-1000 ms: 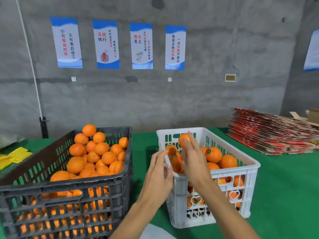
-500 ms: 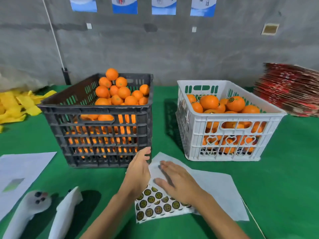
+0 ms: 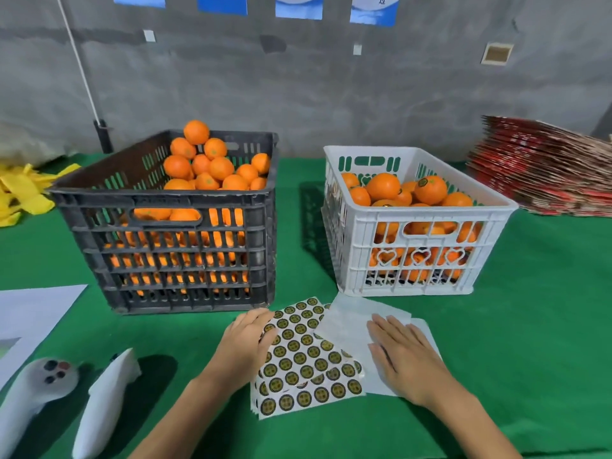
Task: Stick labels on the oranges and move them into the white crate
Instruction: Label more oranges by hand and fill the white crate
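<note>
The label sheet [image 3: 306, 356] lies before both crates; the left hand [image 3: 246, 339] touches its edge, the right hand [image 3: 402, 356] rests flat on blank backing paper [image 3: 354, 321]. The white crate [image 3: 414, 256] holds labelled oranges [image 3: 430, 189] (roughly half full); the black crate [image 3: 172, 256] remains heaped.

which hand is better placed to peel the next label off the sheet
Left. The left hand already rests on the label sheet, fingers among the stickers; the right hand lies flat on blank backing paper.
</note>
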Tool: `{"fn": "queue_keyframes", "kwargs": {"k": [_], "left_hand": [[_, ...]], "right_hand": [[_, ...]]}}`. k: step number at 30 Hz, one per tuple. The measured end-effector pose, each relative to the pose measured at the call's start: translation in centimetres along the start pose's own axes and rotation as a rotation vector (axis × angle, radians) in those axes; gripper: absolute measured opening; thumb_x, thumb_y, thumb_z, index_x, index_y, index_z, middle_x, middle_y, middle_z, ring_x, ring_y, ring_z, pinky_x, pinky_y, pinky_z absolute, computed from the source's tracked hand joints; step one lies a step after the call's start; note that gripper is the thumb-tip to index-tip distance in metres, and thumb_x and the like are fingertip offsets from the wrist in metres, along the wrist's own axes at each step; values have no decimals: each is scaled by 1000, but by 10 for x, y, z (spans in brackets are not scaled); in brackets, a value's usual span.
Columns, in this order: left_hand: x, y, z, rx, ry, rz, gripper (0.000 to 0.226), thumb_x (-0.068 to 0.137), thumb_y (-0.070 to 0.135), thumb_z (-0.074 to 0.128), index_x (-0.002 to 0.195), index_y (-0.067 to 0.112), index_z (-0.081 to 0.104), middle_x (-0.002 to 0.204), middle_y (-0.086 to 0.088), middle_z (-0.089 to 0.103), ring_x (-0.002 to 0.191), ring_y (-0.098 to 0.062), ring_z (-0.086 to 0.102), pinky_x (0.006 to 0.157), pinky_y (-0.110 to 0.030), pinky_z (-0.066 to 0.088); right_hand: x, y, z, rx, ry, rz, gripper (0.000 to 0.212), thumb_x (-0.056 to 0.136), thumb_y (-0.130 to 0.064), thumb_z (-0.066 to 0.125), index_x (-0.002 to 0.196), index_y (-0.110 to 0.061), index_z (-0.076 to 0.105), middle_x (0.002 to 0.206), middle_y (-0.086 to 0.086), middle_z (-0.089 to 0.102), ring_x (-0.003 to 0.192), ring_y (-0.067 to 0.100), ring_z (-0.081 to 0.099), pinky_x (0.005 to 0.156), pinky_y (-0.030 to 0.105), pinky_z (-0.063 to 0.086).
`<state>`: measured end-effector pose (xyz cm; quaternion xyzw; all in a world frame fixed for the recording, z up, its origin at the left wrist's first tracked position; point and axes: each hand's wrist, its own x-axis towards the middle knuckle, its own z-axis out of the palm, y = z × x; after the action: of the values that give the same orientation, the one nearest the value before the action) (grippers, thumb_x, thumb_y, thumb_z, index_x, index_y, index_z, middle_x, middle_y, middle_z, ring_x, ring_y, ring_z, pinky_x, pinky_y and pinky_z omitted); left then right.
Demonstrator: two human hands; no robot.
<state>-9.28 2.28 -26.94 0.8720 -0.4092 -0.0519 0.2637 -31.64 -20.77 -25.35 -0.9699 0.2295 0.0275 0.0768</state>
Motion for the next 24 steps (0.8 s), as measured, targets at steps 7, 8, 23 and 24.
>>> {"fn": "queue_keyframes", "kwargs": {"k": [7, 8, 23, 24], "left_hand": [[-4, 6, -27, -19, 76, 96, 40, 108, 14, 37, 143, 13, 56, 149, 1, 49, 141, -11, 36, 116, -16, 18], [-3, 7, -31, -18, 115, 96, 40, 107, 11, 37, 141, 12, 58, 146, 1, 53, 137, -10, 42, 115, -15, 22], [5, -3, -2, -141, -97, 56, 61, 99, 59, 47, 154, 32, 37, 157, 19, 36, 141, 5, 28, 123, -31, 22], [5, -4, -1, -154, -96, 62, 60, 99, 60, 47, 152, 34, 39, 156, 21, 37, 139, 8, 28, 123, -31, 23]], "right_hand": [[12, -24, -23, -16, 245, -11, 65, 98, -3, 44, 160, -22, 32, 167, -2, 26, 154, 16, 21, 127, 31, 8], [16, -37, -26, 125, 269, -92, 54, 104, -16, 48, 156, -24, 39, 164, -5, 34, 151, 13, 29, 127, 28, 14], [86, -80, 4, 398, 139, -361, 53, 93, -61, 61, 137, -31, 65, 144, -16, 57, 127, 5, 45, 115, 30, 34], [88, -81, 2, 419, 150, -366, 47, 92, -57, 64, 131, -31, 70, 139, -16, 61, 121, 5, 48, 111, 30, 37]]}}
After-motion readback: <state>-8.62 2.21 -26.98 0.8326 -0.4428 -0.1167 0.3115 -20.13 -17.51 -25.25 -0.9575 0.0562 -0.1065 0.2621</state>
